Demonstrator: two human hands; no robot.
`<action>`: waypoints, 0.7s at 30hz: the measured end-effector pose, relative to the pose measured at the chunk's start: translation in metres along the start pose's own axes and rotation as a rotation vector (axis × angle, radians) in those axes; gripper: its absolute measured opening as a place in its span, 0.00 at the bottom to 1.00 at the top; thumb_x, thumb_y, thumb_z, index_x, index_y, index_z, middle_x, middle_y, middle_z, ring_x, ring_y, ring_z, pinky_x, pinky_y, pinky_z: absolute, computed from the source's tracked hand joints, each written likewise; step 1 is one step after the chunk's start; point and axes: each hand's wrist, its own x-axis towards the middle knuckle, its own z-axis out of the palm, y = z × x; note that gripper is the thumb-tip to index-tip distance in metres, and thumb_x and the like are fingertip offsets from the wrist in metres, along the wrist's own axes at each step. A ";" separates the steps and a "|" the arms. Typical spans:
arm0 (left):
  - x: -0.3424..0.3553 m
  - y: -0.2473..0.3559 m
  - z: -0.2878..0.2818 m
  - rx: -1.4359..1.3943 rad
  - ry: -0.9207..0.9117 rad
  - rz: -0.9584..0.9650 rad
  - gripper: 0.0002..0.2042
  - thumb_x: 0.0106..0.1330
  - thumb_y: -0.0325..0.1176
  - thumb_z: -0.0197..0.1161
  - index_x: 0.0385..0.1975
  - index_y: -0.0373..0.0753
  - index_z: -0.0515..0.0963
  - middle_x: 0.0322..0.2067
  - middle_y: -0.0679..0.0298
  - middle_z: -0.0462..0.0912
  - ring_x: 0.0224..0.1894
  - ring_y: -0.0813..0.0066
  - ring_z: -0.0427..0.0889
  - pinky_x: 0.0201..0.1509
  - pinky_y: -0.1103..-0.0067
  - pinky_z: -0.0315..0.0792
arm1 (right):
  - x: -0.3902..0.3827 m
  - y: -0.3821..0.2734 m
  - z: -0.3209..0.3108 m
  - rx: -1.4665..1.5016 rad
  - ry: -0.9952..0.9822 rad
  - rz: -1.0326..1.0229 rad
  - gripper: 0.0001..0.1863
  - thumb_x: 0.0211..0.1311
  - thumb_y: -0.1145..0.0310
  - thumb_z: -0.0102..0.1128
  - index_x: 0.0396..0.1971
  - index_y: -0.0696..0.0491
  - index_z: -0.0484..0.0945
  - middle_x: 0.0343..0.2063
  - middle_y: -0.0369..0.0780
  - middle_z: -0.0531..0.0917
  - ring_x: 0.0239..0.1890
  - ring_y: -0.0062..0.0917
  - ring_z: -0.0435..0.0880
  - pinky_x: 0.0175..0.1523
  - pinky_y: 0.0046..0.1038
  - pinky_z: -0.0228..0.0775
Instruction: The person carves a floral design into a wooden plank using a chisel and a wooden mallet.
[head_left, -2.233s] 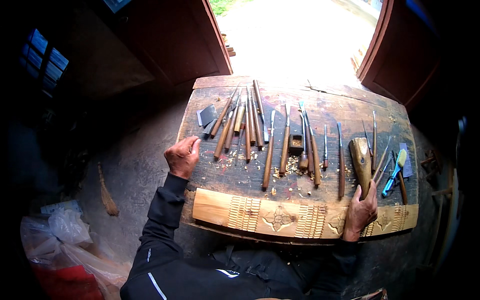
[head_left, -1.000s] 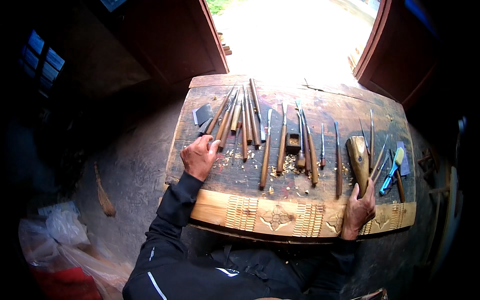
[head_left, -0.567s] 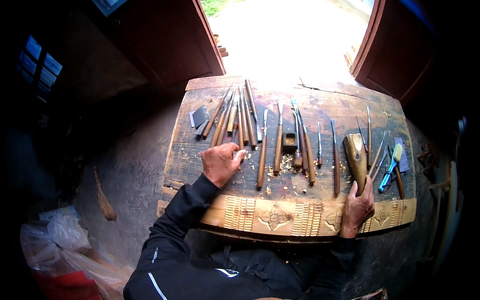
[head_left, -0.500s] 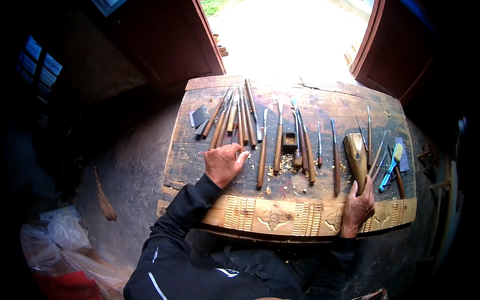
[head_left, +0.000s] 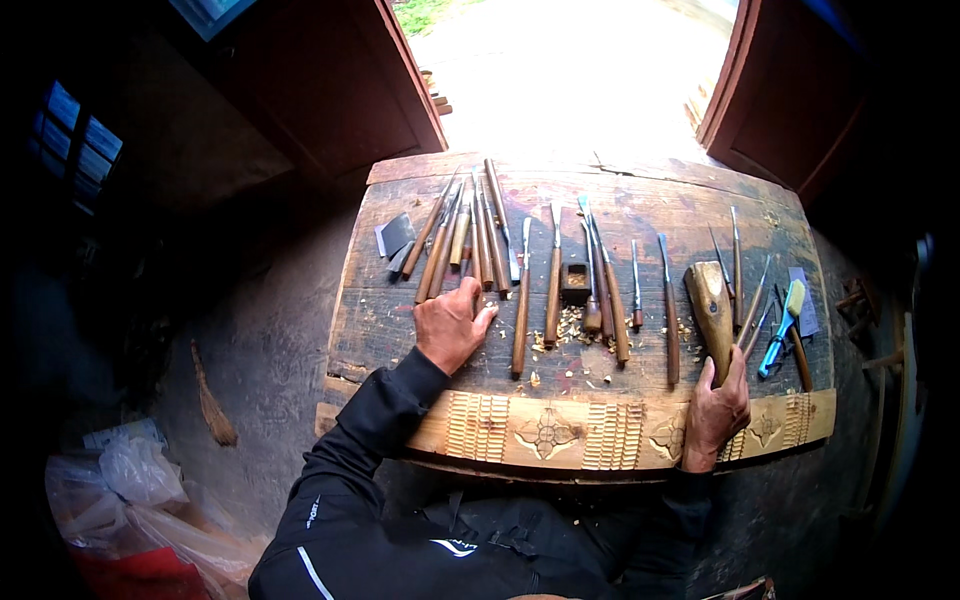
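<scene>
My left hand point(head_left: 452, 326) is closed over the table, fingers curled, close to the handle ends of a bunch of carving chisels point(head_left: 437, 258). What it grips, if anything, is hidden beneath the fingers. On the right, my right hand point(head_left: 716, 415) wraps round the narrow end of a wooden mallet point(head_left: 711, 312), whose thick head points away from me. Along the table's near edge, partly under my right wrist, lies a pale carved board point(head_left: 612, 436) with ridged bands and flower-like motifs.
More chisels point(head_left: 553, 280) lie in a row across the worn wooden table point(head_left: 640, 195). Among wood shavings point(head_left: 572, 327) stands a small dark square box point(head_left: 575, 284). A blue-handled brush point(head_left: 783, 328) is at right, sandpaper-like sheets point(head_left: 397, 233) at left. A broom point(head_left: 211, 400) is on the floor.
Both hands keep nearly the same places. My left hand has shifted very slightly and its fingers look a little more tucked in. The whole view has moved a touch.
</scene>
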 end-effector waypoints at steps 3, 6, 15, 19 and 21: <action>0.002 0.001 -0.004 0.060 0.003 -0.028 0.17 0.65 0.45 0.83 0.43 0.46 0.82 0.20 0.64 0.85 0.27 0.58 0.91 0.31 0.62 0.79 | 0.000 0.000 -0.001 0.005 0.000 -0.002 0.27 0.71 0.70 0.74 0.67 0.55 0.80 0.60 0.51 0.90 0.56 0.50 0.91 0.59 0.43 0.84; 0.003 0.001 -0.009 0.075 0.003 -0.026 0.16 0.65 0.43 0.82 0.42 0.47 0.81 0.21 0.64 0.86 0.28 0.57 0.91 0.32 0.61 0.79 | 0.001 0.001 -0.001 0.014 0.006 -0.013 0.27 0.70 0.70 0.74 0.67 0.55 0.80 0.60 0.51 0.90 0.55 0.50 0.91 0.58 0.44 0.84; 0.000 0.008 -0.017 0.062 0.011 0.045 0.15 0.65 0.43 0.82 0.41 0.45 0.85 0.28 0.58 0.91 0.31 0.54 0.92 0.34 0.63 0.81 | 0.001 0.000 0.001 0.050 0.026 -0.024 0.27 0.69 0.71 0.75 0.66 0.55 0.80 0.58 0.52 0.90 0.55 0.51 0.91 0.58 0.44 0.84; 0.005 0.016 -0.018 0.012 0.047 0.099 0.13 0.66 0.41 0.82 0.44 0.45 0.88 0.29 0.57 0.91 0.31 0.55 0.92 0.33 0.65 0.81 | 0.001 0.004 0.001 0.046 0.034 -0.021 0.27 0.69 0.71 0.75 0.66 0.55 0.80 0.58 0.52 0.90 0.55 0.51 0.91 0.58 0.44 0.84; 0.008 0.021 -0.019 0.004 0.061 0.114 0.13 0.66 0.41 0.81 0.46 0.46 0.89 0.29 0.57 0.91 0.30 0.56 0.92 0.33 0.67 0.81 | 0.001 0.004 -0.001 0.047 0.026 -0.012 0.27 0.69 0.71 0.75 0.66 0.54 0.80 0.58 0.51 0.90 0.55 0.51 0.91 0.58 0.45 0.84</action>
